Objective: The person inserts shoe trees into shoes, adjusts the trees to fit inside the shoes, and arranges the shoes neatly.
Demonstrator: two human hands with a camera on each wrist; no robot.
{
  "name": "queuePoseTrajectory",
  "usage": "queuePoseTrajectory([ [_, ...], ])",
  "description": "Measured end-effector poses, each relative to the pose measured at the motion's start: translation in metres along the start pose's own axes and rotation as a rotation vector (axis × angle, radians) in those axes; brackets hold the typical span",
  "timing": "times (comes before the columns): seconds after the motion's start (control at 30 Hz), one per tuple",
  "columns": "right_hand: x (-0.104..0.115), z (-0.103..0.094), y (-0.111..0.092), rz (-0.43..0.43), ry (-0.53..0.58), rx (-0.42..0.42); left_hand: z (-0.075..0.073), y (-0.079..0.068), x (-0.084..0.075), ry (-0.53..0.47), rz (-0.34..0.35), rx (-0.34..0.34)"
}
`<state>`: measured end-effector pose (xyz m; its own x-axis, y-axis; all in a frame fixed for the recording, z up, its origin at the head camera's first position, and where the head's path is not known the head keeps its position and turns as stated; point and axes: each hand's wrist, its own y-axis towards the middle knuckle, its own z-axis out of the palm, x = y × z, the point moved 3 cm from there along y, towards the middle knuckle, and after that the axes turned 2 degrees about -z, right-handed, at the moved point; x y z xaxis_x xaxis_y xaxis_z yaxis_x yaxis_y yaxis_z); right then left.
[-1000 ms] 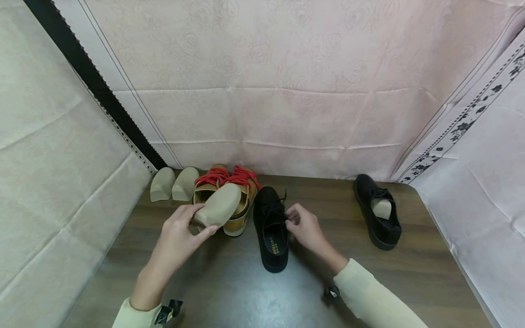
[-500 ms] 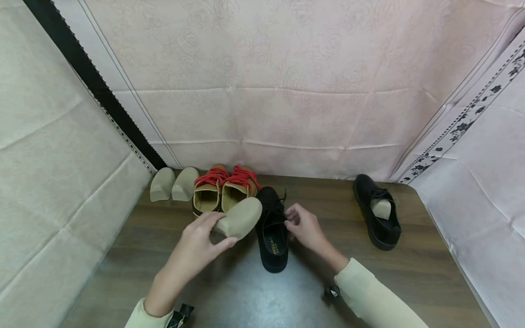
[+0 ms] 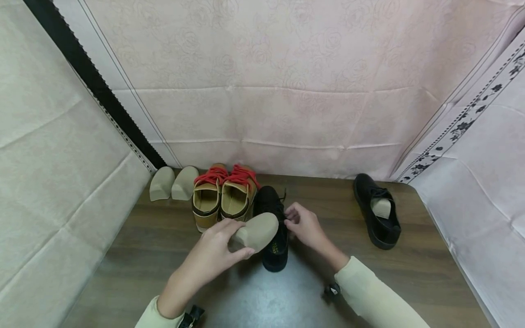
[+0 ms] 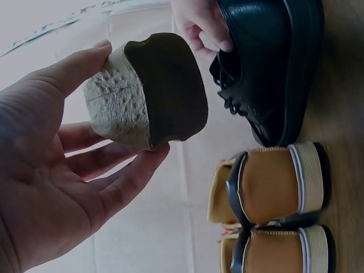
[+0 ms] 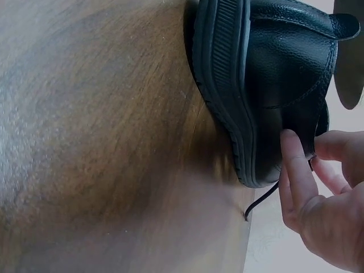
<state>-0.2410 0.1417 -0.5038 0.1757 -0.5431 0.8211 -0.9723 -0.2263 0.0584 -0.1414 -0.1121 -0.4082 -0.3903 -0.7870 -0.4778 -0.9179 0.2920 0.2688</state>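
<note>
While pinching a cream shoe insert (image 3: 261,230) between thumb and fingers (image 4: 128,182) of the left hand (image 3: 215,248), holds it, rounded end toward 2 o'clock, over the 9 o'clock side of the central black shoe (image 3: 280,239), apart from it. With the right hand (image 3: 305,226), at that shoe's 3 o'clock side, pinches the edge of its opening by the laces (image 4: 232,105). On the wood-grain surface (image 3: 430,282), has brown shoes (image 3: 235,200) with red laces (image 3: 244,175) close beside that shoe at 10 o'clock, two similar inserts (image 3: 183,183) farther out that way, and, well apart at 3 o'clock, a second black shoe (image 3: 369,223) with another insert (image 3: 381,208) inside
</note>
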Motion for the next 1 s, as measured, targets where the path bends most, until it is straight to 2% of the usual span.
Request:
queuePoseTrajectory([
  [0.17, 0.000, -0.002, 0.001, 0.000, -0.005, 0.013, 0.003, 0.000, -0.009, 0.033, 0.037, 0.025],
  [0.33, 0.001, -0.002, 0.000, -0.005, 0.008, 0.024, 0.008, 0.001, -0.017, 0.048, 0.045, 0.057],
  [0.5, 0.000, -0.002, -0.001, -0.001, 0.054, 0.045, 0.014, 0.005, -0.025, 0.039, 0.030, 0.083],
  [0.8, -0.001, -0.002, -0.002, 0.057, 0.138, 0.102, 0.026, 0.012, -0.035, 0.039, -0.011, 0.127],
  [1.0, 0.001, -0.004, -0.002, 0.054, 0.134, 0.101, 0.032, 0.016, -0.040, 0.060, -0.015, 0.107],
])
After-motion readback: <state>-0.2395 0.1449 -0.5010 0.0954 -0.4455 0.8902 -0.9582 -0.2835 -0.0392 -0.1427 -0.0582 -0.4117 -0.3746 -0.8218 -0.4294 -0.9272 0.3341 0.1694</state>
